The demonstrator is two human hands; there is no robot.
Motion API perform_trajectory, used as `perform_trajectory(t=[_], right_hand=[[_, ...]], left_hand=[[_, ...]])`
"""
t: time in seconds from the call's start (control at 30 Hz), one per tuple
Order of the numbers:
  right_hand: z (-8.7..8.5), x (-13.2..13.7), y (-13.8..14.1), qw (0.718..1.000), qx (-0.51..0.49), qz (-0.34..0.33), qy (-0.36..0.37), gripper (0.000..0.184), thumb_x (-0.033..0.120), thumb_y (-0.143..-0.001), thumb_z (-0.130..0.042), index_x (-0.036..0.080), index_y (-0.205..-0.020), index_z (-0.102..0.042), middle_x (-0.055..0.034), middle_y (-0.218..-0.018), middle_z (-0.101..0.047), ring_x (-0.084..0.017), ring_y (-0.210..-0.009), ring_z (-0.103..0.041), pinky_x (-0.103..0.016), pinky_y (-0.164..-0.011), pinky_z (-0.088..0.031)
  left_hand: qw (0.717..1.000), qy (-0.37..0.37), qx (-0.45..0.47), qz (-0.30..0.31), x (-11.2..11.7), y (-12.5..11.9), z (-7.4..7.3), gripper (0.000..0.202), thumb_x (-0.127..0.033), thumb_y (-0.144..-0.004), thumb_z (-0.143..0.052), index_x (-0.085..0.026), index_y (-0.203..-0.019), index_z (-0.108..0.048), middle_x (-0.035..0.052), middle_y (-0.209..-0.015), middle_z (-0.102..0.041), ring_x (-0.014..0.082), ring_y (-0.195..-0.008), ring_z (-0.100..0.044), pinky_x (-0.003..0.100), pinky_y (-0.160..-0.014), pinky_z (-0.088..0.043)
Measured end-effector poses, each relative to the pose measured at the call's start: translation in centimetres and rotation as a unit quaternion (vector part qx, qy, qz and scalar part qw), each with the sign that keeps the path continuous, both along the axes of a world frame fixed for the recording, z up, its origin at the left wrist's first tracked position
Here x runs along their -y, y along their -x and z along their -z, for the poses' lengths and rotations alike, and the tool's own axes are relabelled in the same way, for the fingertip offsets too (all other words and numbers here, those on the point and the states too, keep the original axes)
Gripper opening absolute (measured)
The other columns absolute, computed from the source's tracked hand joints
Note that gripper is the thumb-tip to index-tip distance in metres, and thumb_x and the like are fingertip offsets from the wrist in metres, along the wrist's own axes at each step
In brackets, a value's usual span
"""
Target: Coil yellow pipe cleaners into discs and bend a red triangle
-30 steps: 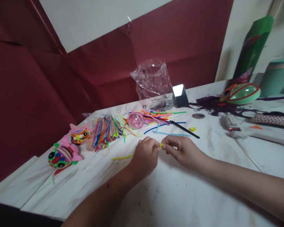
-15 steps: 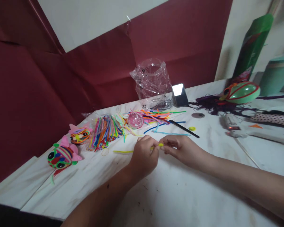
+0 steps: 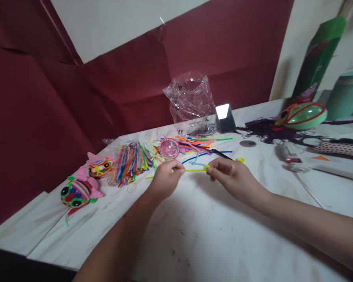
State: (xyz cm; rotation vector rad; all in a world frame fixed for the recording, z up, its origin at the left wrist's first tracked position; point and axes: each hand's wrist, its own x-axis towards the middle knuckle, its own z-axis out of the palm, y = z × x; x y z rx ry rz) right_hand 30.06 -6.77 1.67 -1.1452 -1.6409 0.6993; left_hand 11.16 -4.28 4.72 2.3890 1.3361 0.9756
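A yellow pipe cleaner [image 3: 194, 170] stretches between my two hands, above the marble-patterned table [image 3: 211, 235]. My left hand [image 3: 167, 178] pinches it partway along, and its loose tail sticks out to the left behind the hand. At its right end the pipe cleaner is curled into a small coil, which my right hand [image 3: 231, 174] grips between thumb and fingers. Beyond my right hand lies a separate yellow coil [image 3: 240, 160]. Several loose coloured pipe cleaners [image 3: 202, 145] and a clear round piece with a pink rim [image 3: 169, 148] are just behind my hands.
Two colourful fish-like crafts [image 3: 79, 192] sit at the left beside a bundle of pipe cleaners [image 3: 132, 162]. A clear plastic bag [image 3: 191, 102] and a dark phone-like device [image 3: 225, 118] stand at the back. Rightward are a green balloon-like craft [image 3: 307, 116] and a white glue gun [image 3: 326, 166].
My hands have moved apart, left hand leftward and right hand slightly rightward. A longer straight stretch of yellow pipe cleaner now shows between them. The view has shifted slightly.
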Motion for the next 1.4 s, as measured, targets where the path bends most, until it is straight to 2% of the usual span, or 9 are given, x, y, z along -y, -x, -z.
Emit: perform_trajectory(t=[0.1, 0.2, 0.33, 0.43, 0.67, 0.97, 1.1, 1.2, 1.4], right_hand=[[0.0, -0.3, -0.1, 1.0, -0.011, 0.003, 0.019, 0.025, 0.038, -0.078, -0.049, 0.017, -0.065, -0.053, 0.0003, -0.058, -0.055, -0.012, -0.055, -0.049, -0.023, -0.052, -0.038], [0.0, 0.1, 0.1, 0.999, -0.022, -0.026, 0.032, 0.026, 0.039, -0.078, -0.049, 0.017, -0.064, -0.052, 0.0007, -0.057, -0.053, -0.012, -0.055, -0.049, -0.024, -0.053, -0.038], [-0.2, 0.8, 0.5, 0.998, -0.027, -0.059, 0.025, 0.025, 0.039, -0.078, -0.049, 0.017, -0.065, -0.053, 0.0002, -0.059, -0.054, -0.013, -0.058, -0.05, -0.025, -0.056, -0.039], [-0.2, 1.0, 0.6, 0.998, -0.018, -0.059, 0.024, 0.024, 0.037, -0.078, -0.049, 0.017, -0.066, -0.054, 0.0, -0.059, -0.055, -0.013, -0.059, -0.051, -0.025, -0.057, -0.04], [-0.1, 0.6, 0.3, 0.997, 0.041, -0.069, 0.018, 0.02, 0.033, -0.078, -0.047, 0.017, -0.068, -0.055, 0.0004, -0.058, -0.055, -0.013, -0.057, -0.05, -0.025, -0.055, -0.039], [-0.4, 0.8, 0.1, 0.976, 0.186, -0.078, -0.083, 0.017, 0.018, -0.078, -0.044, 0.016, -0.071, -0.059, -0.0021, -0.066, -0.06, -0.012, -0.059, -0.052, -0.023, -0.055, -0.037], [-0.6, 0.9, 0.0, 0.969, 0.206, -0.099, -0.09, 0.016, 0.016, -0.076, -0.044, 0.016, -0.071, -0.06, -0.0025, -0.067, -0.061, -0.012, -0.059, -0.052, -0.023, -0.055, -0.038], [-0.8, 0.8, -0.1, 0.98, 0.161, -0.107, -0.04, 0.016, 0.021, -0.077, -0.046, 0.016, -0.071, -0.06, -0.002, -0.065, -0.06, -0.013, -0.06, -0.053, -0.025, -0.058, -0.04], [-0.9, 0.7, 0.5, 0.983, -0.086, -0.133, 0.098, 0.021, 0.036, -0.071, -0.058, 0.017, -0.08, -0.059, -0.0009, -0.071, -0.062, -0.014, -0.068, -0.058, -0.027, -0.068, -0.045]], left_hand=[[0.996, -0.083, 0.004, -0.039, 0.0, 0.3, -0.6, 0.019, -0.015, -0.075, -0.046, -0.015, -0.087, -0.06, 0.0061, -0.094, -0.06, 0.0183, -0.094, -0.053, 0.032, -0.085, -0.038], [0.997, -0.077, -0.016, -0.011, 1.4, -0.9, -0.1, 0.019, -0.02, -0.075, -0.051, -0.016, -0.091, -0.06, 0.0062, -0.095, -0.063, 0.0199, -0.095, -0.054, 0.034, -0.088, -0.036], [0.999, 0.007, 0.0, 0.033, 2.9, -2.6, 1.1, 0.012, -0.019, -0.072, -0.055, -0.017, -0.082, -0.061, 0.0019, -0.081, -0.065, 0.0156, -0.078, -0.057, 0.026, -0.074, -0.042], [0.999, 0.019, 0.032, 0.03, 2.9, -2.8, 1.4, 0.011, -0.017, -0.074, -0.051, -0.017, -0.07, -0.061, -0.0006, -0.067, -0.059, 0.0125, -0.067, -0.054, 0.023, -0.064, -0.041], [0.998, -0.008, 0.039, 0.044, 2.4, -2.2, 1.1, 0.011, -0.015, -0.071, -0.052, -0.016, -0.064, -0.06, -0.0002, -0.065, -0.056, 0.0126, -0.067, -0.052, 0.023, -0.063, -0.039], [0.998, -0.027, -0.023, 0.053, 2.2, -2.1, 1.6, 0.011, -0.01, -0.07, -0.05, -0.015, -0.064, -0.057, 0.0019, -0.068, -0.057, 0.0143, -0.069, -0.052, 0.025, -0.065, -0.039], [0.994, -0.05, -0.052, 0.085, 2.1, -2.0, 1.6, 0.012, -0.01, -0.071, -0.048, -0.016, -0.064, -0.056, 0.0024, -0.068, -0.058, 0.0148, -0.07, -0.052, 0.027, -0.067, -0.039], [0.991, -0.079, -0.037, 0.103, 2.3, -2.1, 1.3, 0.012, -0.008, -0.069, -0.047, -0.016, -0.063, -0.054, 0.0021, -0.066, -0.056, 0.015, -0.07, -0.051, 0.027, -0.068, -0.038], [0.986, -0.03, 0.163, 0.031, 2.9, -2.4, 0.8, 0.01, -0.012, -0.072, -0.049, -0.016, -0.062, -0.052, 0.0, -0.066, -0.052, 0.0123, -0.067, -0.051, 0.024, -0.065, -0.04]])
